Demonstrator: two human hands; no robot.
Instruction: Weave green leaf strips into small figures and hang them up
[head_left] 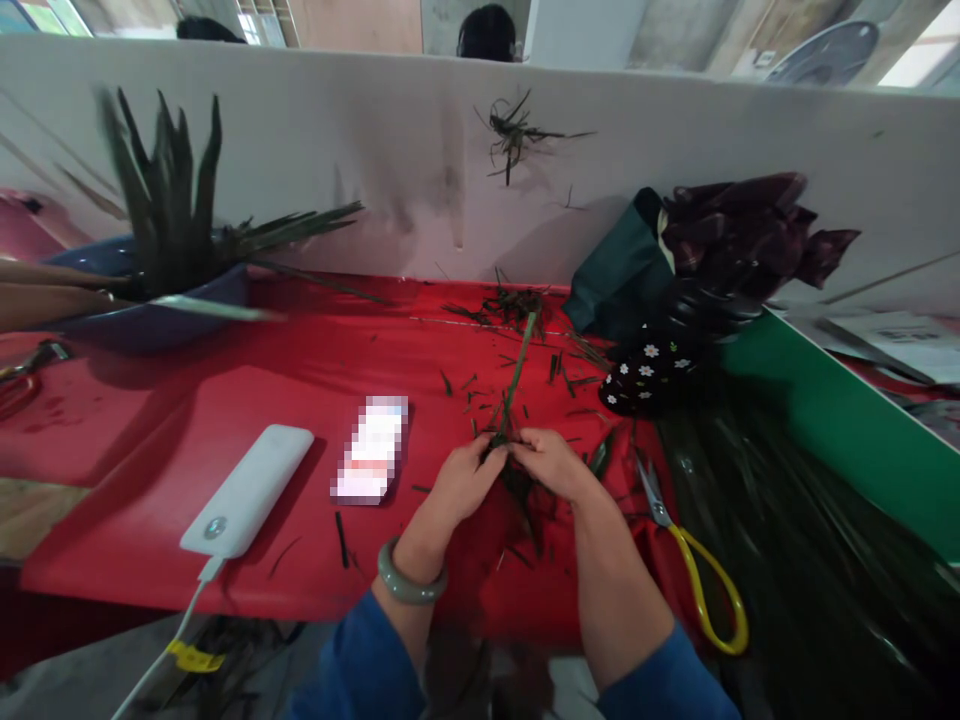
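Note:
My left hand (466, 480) and my right hand (551, 462) meet over the red tablecloth, fingertips closed in a pinch. Between them is a green leaf strip (517, 375), whose long narrow end points away from me. Darker leaf pieces hang below my fingers, and how they join the strip is hidden. Leaf scraps (514, 300) lie around and beyond my hands. To the right of my right forearm rest scissors (694, 565) with yellow handles, blades partly apart. A phone (373, 450) with a lit screen lies left of my left hand.
A white power bank (247, 490) with a cable lies at left. Another person's arms (60, 295) reach over a blue basin (217, 300) holding upright leaves (176, 210). Dark bags (735, 240) and long dark leaves (795, 540) fill the right. A white partition (315, 130) stands behind.

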